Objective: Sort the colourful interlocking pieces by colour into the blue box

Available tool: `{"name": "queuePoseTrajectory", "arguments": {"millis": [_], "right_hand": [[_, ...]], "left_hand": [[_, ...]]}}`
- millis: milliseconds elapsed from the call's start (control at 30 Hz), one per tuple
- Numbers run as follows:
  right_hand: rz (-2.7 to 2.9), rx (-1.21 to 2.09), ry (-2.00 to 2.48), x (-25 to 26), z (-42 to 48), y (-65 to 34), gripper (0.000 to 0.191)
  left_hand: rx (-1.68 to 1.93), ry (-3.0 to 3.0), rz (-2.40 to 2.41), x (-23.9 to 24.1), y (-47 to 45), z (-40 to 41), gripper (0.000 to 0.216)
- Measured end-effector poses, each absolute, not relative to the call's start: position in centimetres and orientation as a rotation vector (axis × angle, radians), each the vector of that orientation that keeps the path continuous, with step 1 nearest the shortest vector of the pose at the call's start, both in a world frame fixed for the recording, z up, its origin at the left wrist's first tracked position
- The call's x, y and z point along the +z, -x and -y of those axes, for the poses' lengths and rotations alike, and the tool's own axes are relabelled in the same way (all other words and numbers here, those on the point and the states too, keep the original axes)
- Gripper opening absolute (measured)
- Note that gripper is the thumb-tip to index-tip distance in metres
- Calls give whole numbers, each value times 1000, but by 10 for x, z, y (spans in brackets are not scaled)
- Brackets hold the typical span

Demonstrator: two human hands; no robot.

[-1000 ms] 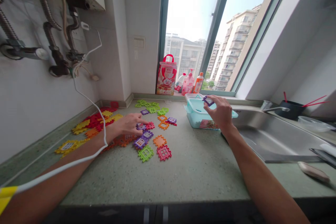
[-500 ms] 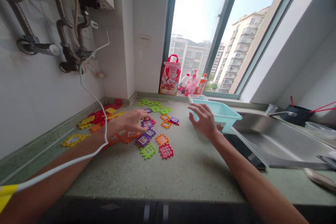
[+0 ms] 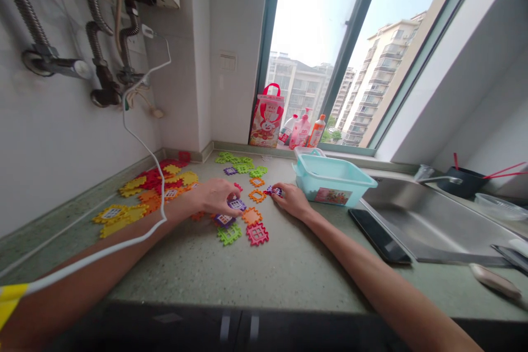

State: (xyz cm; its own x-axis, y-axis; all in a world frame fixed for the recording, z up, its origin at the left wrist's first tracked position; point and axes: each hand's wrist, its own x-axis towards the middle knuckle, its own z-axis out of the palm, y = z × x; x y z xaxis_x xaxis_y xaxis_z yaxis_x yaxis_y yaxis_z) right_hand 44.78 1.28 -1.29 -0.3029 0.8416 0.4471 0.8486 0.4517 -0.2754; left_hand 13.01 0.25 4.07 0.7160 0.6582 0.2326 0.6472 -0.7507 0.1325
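My left hand [image 3: 216, 198] curls over the middle of the counter, its thumb and fingertips closed at a purple interlocking plastic tile [image 3: 236, 204] with a window pattern. Another purple tile [image 3: 224, 220] lies partly under that hand, beside a green window tile [image 3: 229, 234]. Farther right, the fingertips of my right hand [image 3: 292, 201] are closed on a smaller-looking purple window tile [image 3: 275, 191]; whether it is lifted I cannot tell. Between the hands lie an orange tile frame [image 3: 257, 196], a solid orange tile [image 3: 251, 215] and a pink-red window tile [image 3: 257, 234].
Yellow tiles [image 3: 124, 220], red and orange ones spread at the left; green tiles [image 3: 243, 164] lie at the back. A light-blue plastic basket [image 3: 358, 179] stands behind my right hand, near a black phone [image 3: 379, 236] and the sink [image 3: 437, 220]. A white cable [image 3: 136, 242] crosses my left forearm.
My right hand has come down and left from beside the basket, onto the purple tile. My left hand has shifted slightly right and down, onto a neighbouring purple tile.
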Motion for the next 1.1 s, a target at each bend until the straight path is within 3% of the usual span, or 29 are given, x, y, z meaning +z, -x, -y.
{"name": "queuePoseTrajectory", "arguments": {"millis": [167,367,633,1100], "right_hand": [[2074,-53,1174,-4,-6,-447,32],[2242,117,791,7,15,-430,30],[2327,217,1017,8,31,-410,21],[2336,356,1103,8,20,-422,22]], "left_hand": [[444,-2770,-1056,36,-144,2,59],[549,-2815,-841,36,-143,-3,71],[430,-2968,-1003,48,-129,-7,30],[445,-2819,-923,28,-148,-6,39]]}}
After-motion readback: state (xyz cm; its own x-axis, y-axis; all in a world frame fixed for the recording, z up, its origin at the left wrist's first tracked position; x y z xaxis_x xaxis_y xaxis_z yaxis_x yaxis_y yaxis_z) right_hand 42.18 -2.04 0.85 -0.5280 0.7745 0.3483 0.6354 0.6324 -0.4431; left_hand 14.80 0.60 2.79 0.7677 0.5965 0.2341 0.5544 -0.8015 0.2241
